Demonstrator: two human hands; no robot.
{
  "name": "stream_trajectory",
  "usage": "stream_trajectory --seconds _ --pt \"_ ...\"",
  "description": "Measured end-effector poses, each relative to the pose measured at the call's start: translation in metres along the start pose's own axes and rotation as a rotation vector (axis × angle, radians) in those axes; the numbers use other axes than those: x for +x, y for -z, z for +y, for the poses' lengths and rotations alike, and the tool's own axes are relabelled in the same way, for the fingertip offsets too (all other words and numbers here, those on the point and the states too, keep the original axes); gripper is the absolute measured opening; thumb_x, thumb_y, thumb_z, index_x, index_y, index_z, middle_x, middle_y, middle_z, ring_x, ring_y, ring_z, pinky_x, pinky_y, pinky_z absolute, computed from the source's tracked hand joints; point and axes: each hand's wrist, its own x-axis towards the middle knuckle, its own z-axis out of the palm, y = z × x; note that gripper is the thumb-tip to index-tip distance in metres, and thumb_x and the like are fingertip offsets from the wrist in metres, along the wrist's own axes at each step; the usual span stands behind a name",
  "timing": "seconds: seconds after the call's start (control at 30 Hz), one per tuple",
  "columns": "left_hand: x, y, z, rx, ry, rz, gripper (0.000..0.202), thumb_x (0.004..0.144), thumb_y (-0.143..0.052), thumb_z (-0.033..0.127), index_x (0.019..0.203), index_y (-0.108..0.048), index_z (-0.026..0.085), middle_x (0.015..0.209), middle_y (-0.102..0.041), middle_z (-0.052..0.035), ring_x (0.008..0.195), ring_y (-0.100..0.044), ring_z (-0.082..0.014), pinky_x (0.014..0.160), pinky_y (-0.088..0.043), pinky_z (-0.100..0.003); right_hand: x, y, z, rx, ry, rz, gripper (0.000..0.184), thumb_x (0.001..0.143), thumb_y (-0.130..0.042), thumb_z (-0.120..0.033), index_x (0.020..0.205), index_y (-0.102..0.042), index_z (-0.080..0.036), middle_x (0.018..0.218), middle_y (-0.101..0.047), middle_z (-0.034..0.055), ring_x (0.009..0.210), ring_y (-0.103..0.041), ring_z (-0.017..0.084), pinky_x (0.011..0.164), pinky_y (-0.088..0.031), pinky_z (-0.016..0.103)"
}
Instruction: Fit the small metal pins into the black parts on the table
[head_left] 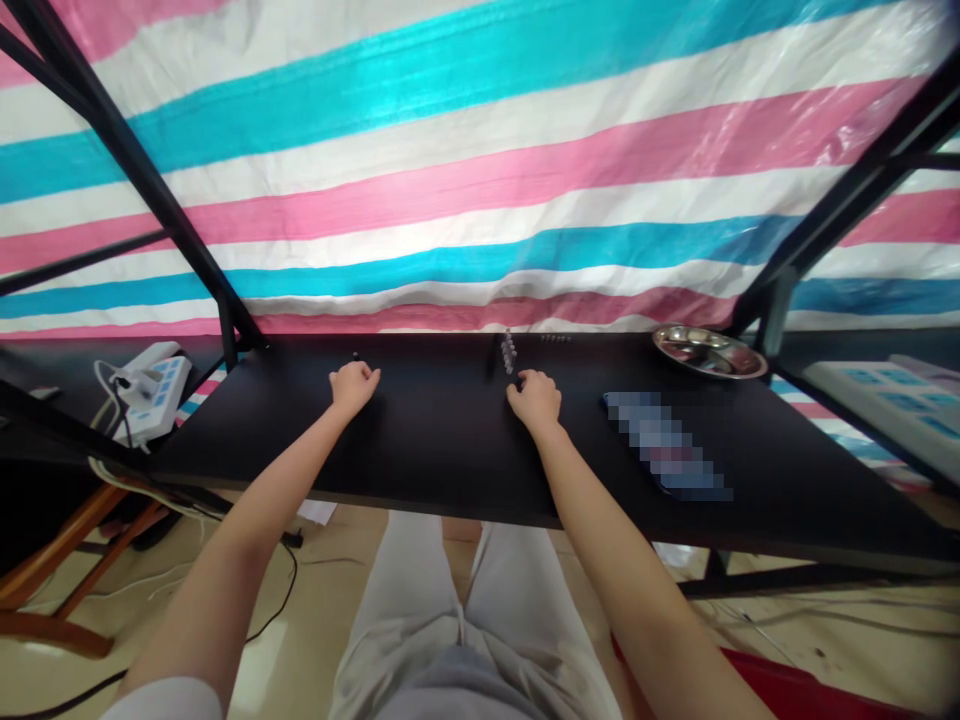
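Note:
Both my arms reach out over a black table (435,440). My left hand (354,384) rests on the tabletop with its fingers curled into a loose fist, and nothing shows in it. My right hand (535,396) lies on the table with fingers curled under, just in front of a small cluster of tiny clear vials (509,352). I cannot make out whether the right fingers hold anything. A tiny dark object (355,354) sits just beyond the left hand.
A metal compartment tray (709,351) stands at the table's back right. A flat blurred object (667,446) lies right of my right hand. A white power strip (154,385) with cables sits at the left. A striped tarp (480,180) and black frame poles (127,160) close in the space.

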Motion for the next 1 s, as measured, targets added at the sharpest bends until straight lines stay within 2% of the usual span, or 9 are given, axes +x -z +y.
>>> stream_trajectory --seconds 0.1,0.17,0.27,0.33,0.4,0.57,0.7,0.83,1.0 --pt "-0.018 -0.006 0.031 -0.062 -0.344 0.004 0.023 0.082 -0.046 0.033 0.075 -0.061 0.017 0.077 -0.063 -0.0046 0.080 -0.056 -0.0189 0.075 -0.036 -0.032 0.003 -0.001 -0.003 -0.030 -0.016 -0.034 0.036 0.080 -0.049 -0.035 0.108 -0.056 -0.015 0.108 -0.057 0.0138 0.102 -0.048 0.028 0.081 -0.035 0.038" --pt "-0.030 -0.013 0.055 -0.098 -0.531 -0.009 0.023 0.084 -0.046 0.030 0.094 -0.062 0.018 0.084 -0.063 -0.0048 0.083 -0.055 -0.0184 0.076 -0.036 -0.031 0.005 0.000 -0.005 -0.047 -0.022 -0.051 0.039 0.080 -0.049 -0.039 0.111 -0.055 -0.015 0.111 -0.055 0.0144 0.105 -0.047 0.029 0.082 -0.035 0.039" --pt "-0.042 -0.030 0.090 -0.072 -0.709 -0.035 0.040 0.085 -0.043 0.028 0.124 -0.047 0.020 0.102 -0.060 -0.0064 0.092 -0.052 -0.0200 0.077 -0.035 -0.032 0.009 0.001 -0.008 -0.061 -0.031 -0.078 0.042 0.081 -0.049 -0.042 0.112 -0.053 -0.016 0.115 -0.053 0.0147 0.106 -0.046 0.029 0.084 -0.034 0.041" --pt "-0.046 -0.043 0.110 -0.033 -0.721 -0.068 0.052 0.085 -0.043 0.027 0.136 -0.032 0.021 0.106 -0.057 -0.0075 0.093 -0.051 -0.0210 0.076 -0.036 -0.032 0.012 0.002 -0.009 -0.067 -0.041 -0.099 0.042 0.081 -0.049 -0.043 0.113 -0.052 -0.016 0.117 -0.052 0.0147 0.107 -0.046 0.030 0.085 -0.034 0.041" --pt "-0.046 -0.055 0.127 -0.007 -0.673 -0.093 0.058 0.086 -0.041 0.024 0.140 -0.023 0.022 0.108 -0.055 -0.0080 0.094 -0.050 -0.0214 0.076 -0.036 -0.032 0.015 0.003 -0.010 -0.069 -0.050 -0.117 0.043 0.081 -0.050 -0.044 0.113 -0.051 -0.016 0.118 -0.052 0.0147 0.109 -0.045 0.030 0.085 -0.034 0.042" --pt "-0.040 -0.071 0.153 0.044 -0.571 -0.114 0.058 0.088 -0.038 0.023 0.142 -0.017 0.025 0.111 -0.052 -0.0091 0.097 -0.048 -0.0219 0.077 -0.035 -0.033 0.018 0.003 -0.013 -0.070 -0.064 -0.133 0.042 0.081 -0.049 -0.043 0.112 -0.050 -0.015 0.117 -0.053 0.0150 0.109 -0.046 0.031 0.085 -0.035 0.042" --pt "-0.034 -0.076 0.160 0.079 -0.579 -0.102 0.053 0.089 -0.034 0.023 0.141 -0.021 0.025 0.111 -0.052 -0.0096 0.097 -0.048 -0.0221 0.078 -0.035 -0.035 0.016 0.002 -0.015 -0.086 -0.059 -0.093 0.039 0.082 -0.048 -0.042 0.109 -0.051 -0.014 0.116 -0.054 0.0155 0.107 -0.047 0.031 0.083 -0.035 0.042" --pt "-0.030 -0.077 0.162 0.118 -0.613 -0.055 0.045 0.091 -0.030 0.020 0.136 -0.034 0.023 0.111 -0.053 -0.0097 0.094 -0.049 -0.0223 0.077 -0.035 -0.035 0.015 0.000 -0.014 -0.094 -0.049 -0.032 0.037 0.083 -0.047 -0.040 0.107 -0.053 -0.014 0.111 -0.056 0.0159 0.104 -0.049 0.029 0.081 -0.034 0.040" --pt "-0.027 -0.072 0.162 0.133 -0.638 0.019 0.031 0.089 -0.037 0.018 0.115 -0.054 0.018 0.105 -0.055 -0.0103 0.093 -0.049 -0.0222 0.080 -0.033 -0.037 0.020 -0.004 -0.007 -0.064 -0.037 -0.023 0.031 0.083 -0.047 -0.037 0.103 -0.058 -0.017 0.107 -0.060 0.0121 0.101 -0.051 0.027 0.079 -0.035 0.037"
